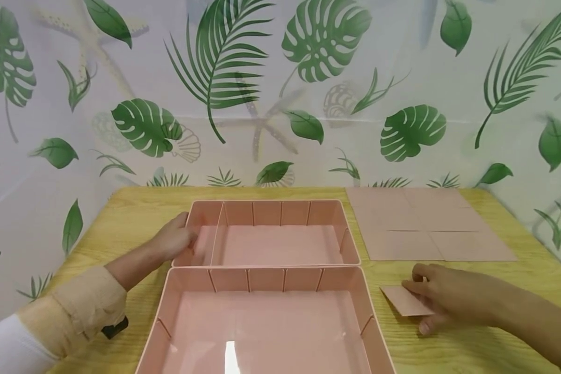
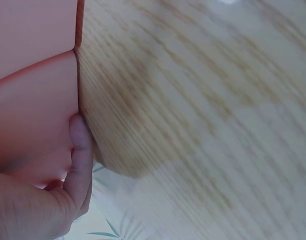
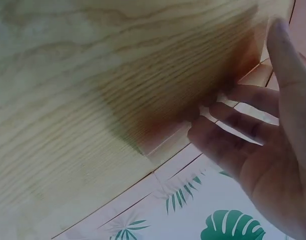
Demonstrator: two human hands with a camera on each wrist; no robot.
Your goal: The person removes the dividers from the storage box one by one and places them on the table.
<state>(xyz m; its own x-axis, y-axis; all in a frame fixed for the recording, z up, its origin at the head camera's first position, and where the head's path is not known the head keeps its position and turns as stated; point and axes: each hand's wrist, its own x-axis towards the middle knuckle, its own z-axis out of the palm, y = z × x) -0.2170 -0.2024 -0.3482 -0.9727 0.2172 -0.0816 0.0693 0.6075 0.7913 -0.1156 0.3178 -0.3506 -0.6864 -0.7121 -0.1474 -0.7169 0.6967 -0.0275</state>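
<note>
My left hand (image 1: 175, 239) grips the left wall of a pink plastic tray (image 1: 267, 213), the farther of two. In the left wrist view its thumb (image 2: 80, 155) lies along the tray's wall near the rim. That tray has an upright divider (image 1: 218, 234) near its left end. A second, larger pink tray (image 1: 266, 280) stands directly in front. To the right, my right hand (image 1: 458, 296) holds a small flat pink square panel (image 1: 404, 301), tilted just over the table. In the right wrist view the thumb and fingertips are at the panel's edges, which look blurred and glossy.
Several flat pink panels (image 1: 395, 218) lie edge to edge at the table's back right. The yellow wood-grain table (image 1: 137, 218) meets a leaf-printed cloth (image 1: 262, 130) behind it. A beige cuff and a dark object (image 1: 116, 328) are at my left wrist.
</note>
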